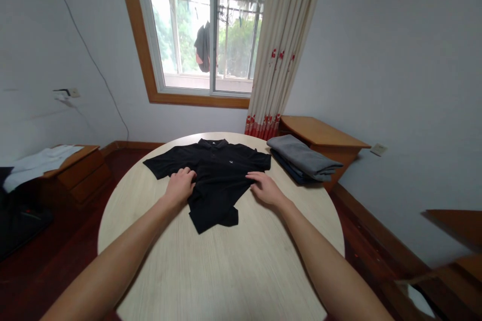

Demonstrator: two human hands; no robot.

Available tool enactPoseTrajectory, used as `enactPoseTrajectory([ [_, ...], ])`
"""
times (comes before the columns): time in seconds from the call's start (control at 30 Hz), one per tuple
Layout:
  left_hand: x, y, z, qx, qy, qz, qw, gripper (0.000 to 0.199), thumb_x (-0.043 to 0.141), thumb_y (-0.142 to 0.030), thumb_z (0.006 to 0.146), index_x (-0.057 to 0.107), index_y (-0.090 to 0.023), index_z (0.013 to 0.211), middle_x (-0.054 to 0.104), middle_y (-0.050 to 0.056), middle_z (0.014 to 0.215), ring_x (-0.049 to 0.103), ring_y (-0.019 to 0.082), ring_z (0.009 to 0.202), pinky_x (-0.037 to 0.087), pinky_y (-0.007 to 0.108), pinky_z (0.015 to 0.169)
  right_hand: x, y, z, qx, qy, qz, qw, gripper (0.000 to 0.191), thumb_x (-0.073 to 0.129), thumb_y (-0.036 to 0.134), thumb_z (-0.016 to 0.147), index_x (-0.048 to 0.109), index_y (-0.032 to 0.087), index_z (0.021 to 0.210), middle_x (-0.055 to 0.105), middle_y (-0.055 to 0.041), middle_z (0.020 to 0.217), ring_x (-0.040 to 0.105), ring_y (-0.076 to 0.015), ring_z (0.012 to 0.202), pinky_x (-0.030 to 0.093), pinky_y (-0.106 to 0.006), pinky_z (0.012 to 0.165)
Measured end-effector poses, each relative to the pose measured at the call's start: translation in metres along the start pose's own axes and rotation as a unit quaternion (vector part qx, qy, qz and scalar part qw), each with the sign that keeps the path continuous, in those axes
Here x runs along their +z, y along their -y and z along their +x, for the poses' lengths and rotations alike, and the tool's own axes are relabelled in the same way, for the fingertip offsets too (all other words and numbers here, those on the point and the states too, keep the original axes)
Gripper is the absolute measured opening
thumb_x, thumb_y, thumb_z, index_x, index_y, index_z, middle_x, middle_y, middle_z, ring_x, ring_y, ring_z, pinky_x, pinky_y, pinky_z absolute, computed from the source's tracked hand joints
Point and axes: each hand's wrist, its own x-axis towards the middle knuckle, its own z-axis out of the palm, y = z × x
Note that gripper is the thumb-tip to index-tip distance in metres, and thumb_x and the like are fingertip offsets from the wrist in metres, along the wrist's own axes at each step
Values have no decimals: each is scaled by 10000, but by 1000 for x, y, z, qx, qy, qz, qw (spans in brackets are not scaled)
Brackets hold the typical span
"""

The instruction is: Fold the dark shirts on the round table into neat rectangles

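A black short-sleeved polo shirt (216, 175) lies front up on the round table, its collar toward the window and a small pale logo on the chest. Its body narrows toward the hem, where one corner is folded and sticks out at an angle. At the left side of the shirt, my left hand (179, 185) has its fingers curled over the edge below the sleeve. My right hand (265, 188) is at the opposite side, with finger and thumb closed about the fabric edge. Both fingertips are partly hidden.
Folded grey and dark clothes (303, 157) are stacked at the right rim of the pale round table (222, 271). Behind them stands a wooden cabinet (324, 130) beside a curtain (280, 55). A low wooden cabinet (85, 175) with white cloth is at left.
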Motion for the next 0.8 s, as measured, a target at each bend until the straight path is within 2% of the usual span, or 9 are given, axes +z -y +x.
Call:
enactPoseTrajectory([
  [0.07, 0, -12, -4, 30, 36, -50, 998, 216, 536, -266, 885, 706, -224, 1012, 673, 92, 1104, 607, 279, 1057, 484, 382, 887, 9, 26, -1, -61, 25, 46, 997, 423, 624, 126, 839, 707, 212, 1245, 658, -118, 1338, 582, -270, 1269, 414, -476, 1122],
  [0.17, 5, -14, -5, 67, 48, -118, 990, 226, 530, -293, 899, 708, -223, 1020, 672, 81, 1125, 598, 269, 1066, 485, 362, 888, 21, 57, -1, -107, 86, 56, 989, 410, 639, 121, 840, 704, 210, 1235, 697, -107, 1266, 617, -268, 1196, 448, -464, 1068],
  [0.27, 10, -8, -5, 72, 33, -108, 991, 275, 503, -264, 905, 711, -218, 1078, 657, 91, 1196, 580, 281, 1098, 478, 384, 916, 26, 69, 1, -109, 131, 36, 985, 295, 623, 100, 838, 740, 190, 1093, 742, -94, 1085, 659, -257, 1035, 482, -438, 978],
  [0.33, 10, -4, -3, 59, 35, -83, 994, 261, 499, -242, 899, 718, -232, 1041, 658, 85, 1178, 587, 280, 1082, 480, 382, 887, 22, 68, 1, -102, 124, 61, 985, 218, 588, 98, 846, 738, 190, 977, 734, -77, 1006, 661, -232, 964, 491, -397, 932],
  [0.4, 7, 2, -2, 48, 45, -70, 995, 218, 508, -237, 892, 717, -250, 954, 664, 70, 1123, 597, 270, 1056, 478, 364, 843, 11, 59, 1, -88, 90, 109, 986, 183, 562, 117, 845, 713, 196, 914, 718, -59, 971, 655, -212, 927, 493, -362, 895],
  [0.5, 1, 21, -1, 17, 60, -61, 996, 174, 531, -246, 875, 703, -254, 849, 666, 61, 1051, 611, 266, 1012, 466, 359, 812, -12, 29, -1, -34, 20, 157, 987, 123, 572, 193, 810, 674, 202, 878, 700, -34, 905, 642, -212, 871, 496, -354, 847],
  [0.63, -6, 56, -4, -90, 34, -17, 995, 213, 492, -247, 892, 704, -232, 874, 652, 105, 1067, 623, 295, 1003, 474, 391, 818, -36, -24, -5, 89, -93, 170, 977, 119, 580, 289, 745, 625, 206, 817, 672, -25, 803, 623, -222, 792, 509, -360, 785],
  [0.73, -10, 63, -6, -144, -4, 13, 990, 210, 512, -285, 894, 705, -214, 939, 641, 138, 1134, 604, 332, 1072, 480, 424, 854, -38, -46, -8, 137, -97, 165, 972, 121, 570, 264, 719, 621, 201, 810, 695, -50, 829, 642, -237, 824, 521, -373, 806],
  [0.8, -11, 52, -7, -103, -7, 14, 995, 194, 564, -304, 871, 701, -217, 976, 643, 128, 1164, 588, 336, 1115, 473, 437, 898, -35, -44, -10, 127, -71, 157, 977, 203, 602, 225, 703, 653, 188, 896, 721, -76, 949, 660, -247, 911, 520, -380, 860],
])
